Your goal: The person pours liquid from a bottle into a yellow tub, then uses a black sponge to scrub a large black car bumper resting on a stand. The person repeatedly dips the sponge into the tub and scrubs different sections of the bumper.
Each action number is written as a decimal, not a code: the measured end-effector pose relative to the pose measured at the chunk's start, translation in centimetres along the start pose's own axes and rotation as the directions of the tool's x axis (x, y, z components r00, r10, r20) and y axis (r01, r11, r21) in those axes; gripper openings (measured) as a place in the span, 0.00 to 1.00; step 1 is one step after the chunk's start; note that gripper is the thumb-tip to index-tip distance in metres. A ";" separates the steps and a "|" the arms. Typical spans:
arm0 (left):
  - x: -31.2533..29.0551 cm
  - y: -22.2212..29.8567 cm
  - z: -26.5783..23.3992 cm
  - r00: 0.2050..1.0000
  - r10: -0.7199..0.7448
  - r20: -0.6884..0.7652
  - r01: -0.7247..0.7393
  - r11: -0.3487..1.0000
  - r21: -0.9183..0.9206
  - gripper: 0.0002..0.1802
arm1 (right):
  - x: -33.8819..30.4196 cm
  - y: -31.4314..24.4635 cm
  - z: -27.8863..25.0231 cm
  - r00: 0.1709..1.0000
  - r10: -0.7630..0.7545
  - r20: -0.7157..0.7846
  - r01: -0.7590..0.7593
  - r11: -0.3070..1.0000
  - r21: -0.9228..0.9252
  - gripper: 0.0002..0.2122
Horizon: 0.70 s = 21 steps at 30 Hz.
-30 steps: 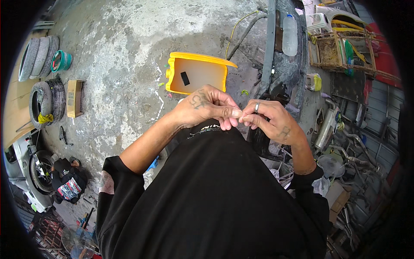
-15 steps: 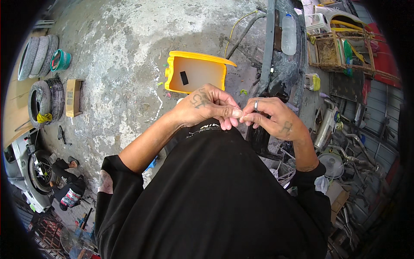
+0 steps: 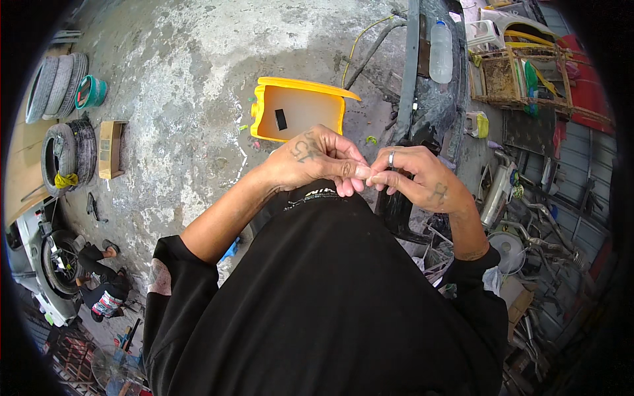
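In front of my chest, my left hand and my right hand meet at their fingertips. The thumb of each is pressed against its fingers in a pinch, and whatever lies between them is hidden or too small to make out. A ring sits on a finger of the right hand. Just beyond my left hand, a yellow cut-open plastic container rests on the floor. Inside it lies a small black rectangular object.
A metal workbench stands to the right, with a clear plastic bottle on it. Tyres, a green bucket and a cardboard box are at the left. Another person crouches beside a vehicle wheel. Metal parts crowd the right.
Both hands keep nearly the same pinch and place. The container and surroundings have shifted very slightly in the view.
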<state>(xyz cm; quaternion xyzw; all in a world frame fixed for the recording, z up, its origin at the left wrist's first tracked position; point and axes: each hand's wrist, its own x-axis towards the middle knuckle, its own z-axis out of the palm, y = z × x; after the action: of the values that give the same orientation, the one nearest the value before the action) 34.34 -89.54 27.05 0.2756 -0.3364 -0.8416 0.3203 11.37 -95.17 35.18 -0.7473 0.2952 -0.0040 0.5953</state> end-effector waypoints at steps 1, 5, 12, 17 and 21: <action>0.0 0.1 -0.1 1.000 0.005 0.001 -0.005 1.000 0.008 0.08 | 0.1 -0.1 -0.1 1.000 0.009 -0.001 -0.009 1.000 0.004 0.06; -0.1 0.6 0.1 1.000 0.013 0.001 -0.013 0.999 0.053 0.08 | 0.1 -0.1 0.0 1.000 0.012 -0.013 -0.012 1.000 0.002 0.06; -0.1 0.5 0.2 1.000 0.003 -0.010 -0.002 0.997 0.077 0.09 | 0.0 -0.1 0.0 1.000 -0.002 -0.010 0.002 1.000 -0.015 0.06; 0.0 -0.4 -0.1 1.000 0.010 0.006 -0.010 0.999 0.034 0.09 | 0.0 0.4 0.3 1.000 -0.005 -0.005 0.005 1.000 -0.009 0.06; -0.3 -0.4 0.0 1.000 0.012 0.004 -0.012 0.998 0.058 0.13 | -0.1 0.6 0.7 1.000 0.002 -0.003 -0.002 1.000 0.005 0.06</action>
<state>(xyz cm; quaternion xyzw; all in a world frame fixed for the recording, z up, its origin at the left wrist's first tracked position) 34.38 -89.10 26.81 0.2811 -0.3631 -0.8300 0.3165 11.28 -94.61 34.53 -0.7456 0.2967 -0.0054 0.5967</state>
